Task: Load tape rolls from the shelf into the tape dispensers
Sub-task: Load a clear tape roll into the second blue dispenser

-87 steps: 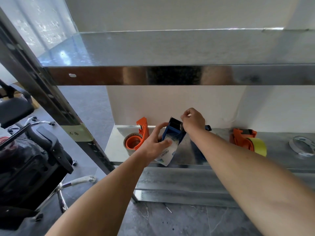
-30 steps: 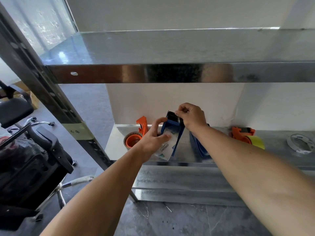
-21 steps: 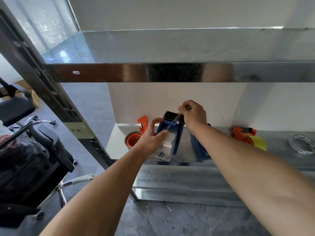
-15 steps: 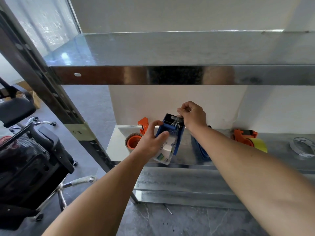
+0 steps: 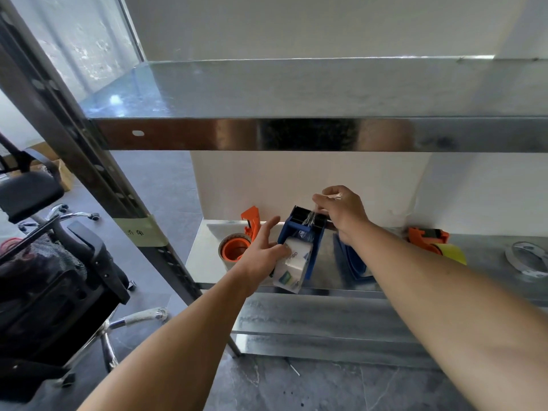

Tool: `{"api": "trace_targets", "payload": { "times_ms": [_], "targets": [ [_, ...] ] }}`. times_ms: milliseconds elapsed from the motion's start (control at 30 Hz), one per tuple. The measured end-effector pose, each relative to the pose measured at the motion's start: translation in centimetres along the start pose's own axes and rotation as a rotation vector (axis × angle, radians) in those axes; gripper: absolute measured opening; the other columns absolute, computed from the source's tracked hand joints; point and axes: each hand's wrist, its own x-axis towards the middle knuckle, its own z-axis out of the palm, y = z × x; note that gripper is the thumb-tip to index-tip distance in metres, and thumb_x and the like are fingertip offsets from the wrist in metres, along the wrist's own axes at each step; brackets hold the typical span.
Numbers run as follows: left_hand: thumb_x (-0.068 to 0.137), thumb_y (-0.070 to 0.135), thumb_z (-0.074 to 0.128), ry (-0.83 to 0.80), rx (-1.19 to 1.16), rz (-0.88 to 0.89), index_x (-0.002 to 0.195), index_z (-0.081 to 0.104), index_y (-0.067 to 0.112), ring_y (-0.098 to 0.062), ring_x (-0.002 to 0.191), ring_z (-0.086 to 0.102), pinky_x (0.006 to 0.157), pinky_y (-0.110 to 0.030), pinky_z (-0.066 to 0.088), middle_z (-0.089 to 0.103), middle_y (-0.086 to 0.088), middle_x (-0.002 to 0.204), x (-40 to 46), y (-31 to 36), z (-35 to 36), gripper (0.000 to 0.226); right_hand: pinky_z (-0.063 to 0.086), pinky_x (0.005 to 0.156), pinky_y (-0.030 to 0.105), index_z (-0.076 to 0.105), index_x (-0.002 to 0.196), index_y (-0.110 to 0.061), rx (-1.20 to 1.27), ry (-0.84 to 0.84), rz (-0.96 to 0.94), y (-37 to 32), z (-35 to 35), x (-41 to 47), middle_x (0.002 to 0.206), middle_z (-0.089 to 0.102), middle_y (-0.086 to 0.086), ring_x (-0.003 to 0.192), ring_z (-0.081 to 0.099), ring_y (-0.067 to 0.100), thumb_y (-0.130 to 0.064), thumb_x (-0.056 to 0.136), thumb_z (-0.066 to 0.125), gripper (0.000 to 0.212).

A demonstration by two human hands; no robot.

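On the shiny steel shelf, near its left front edge, the left hand grips a boxy blue dispenser; the right hand pinches crinkled clear tape above it.

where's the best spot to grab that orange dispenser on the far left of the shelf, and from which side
Probably by the upright orange handle, coming from above and in front. The orange dispenser stands with its roll end facing the shelf edge and the handle rising behind it near the wall, free on both sides, so fingers can likely close across it. The left hand on the blue dispenser sits just to its right.
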Motion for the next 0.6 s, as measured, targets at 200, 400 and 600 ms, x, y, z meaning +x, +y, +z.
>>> {"api": "trace_targets", "payload": {
  "times_ms": [200, 400, 600],
  "targets": [
    [0.098, 0.018, 0.059, 0.060, -0.056, 0.012, 0.144, 0.039, 0.036, -0.014, 0.085, 0.074, 0.068, -0.029, 0.059, 0.069, 0.004, 0.107, 0.2, -0.5, 0.5, 0.053, 0.053, 0.089, 0.040, 0.062, 0.088, -0.015, 0.242, -0.087, 0.160, 0.6, -1.1, -0.3, 0.094, 0.064, 0.006, 0.092, 0.059, 0.023, -0.025, 0.080, 0.079, 0.021],
    [0.099, 0.021, 0.057, 0.072, -0.094, 0.038, 0.141, 0.044, 0.034, -0.024, 0.100, 0.071, 0.090, -0.052, 0.057, 0.071, -0.004, 0.111, 0.3, -0.7, 1.4, 0.046, 0.048, 0.100, 0.041, 0.067, 0.081, -0.012, 0.287, -0.039, 0.178, 0.9, -1.2, -0.5, 0.080, 0.064, 0.003, 0.087, 0.058, 0.019, -0.015, 0.083, 0.075, 0.009],
    [0.100, 0.022, 0.056, 0.066, -0.047, 0.042, 0.132, 0.045, 0.043, -0.028, 0.103, 0.069, 0.092, -0.057, 0.055, 0.071, -0.004, 0.113, 0.2, -1.1, 2.2, 0.040, 0.043, 0.102, 0.042, 0.067, 0.100, -0.017, 0.102, -0.084, 0.226, 0.9, -1.1, -0.9, 0.117, 0.060, 0.003, 0.112, 0.051, 0.020, -0.036, 0.078, 0.078, 0.032]
  ]
}}
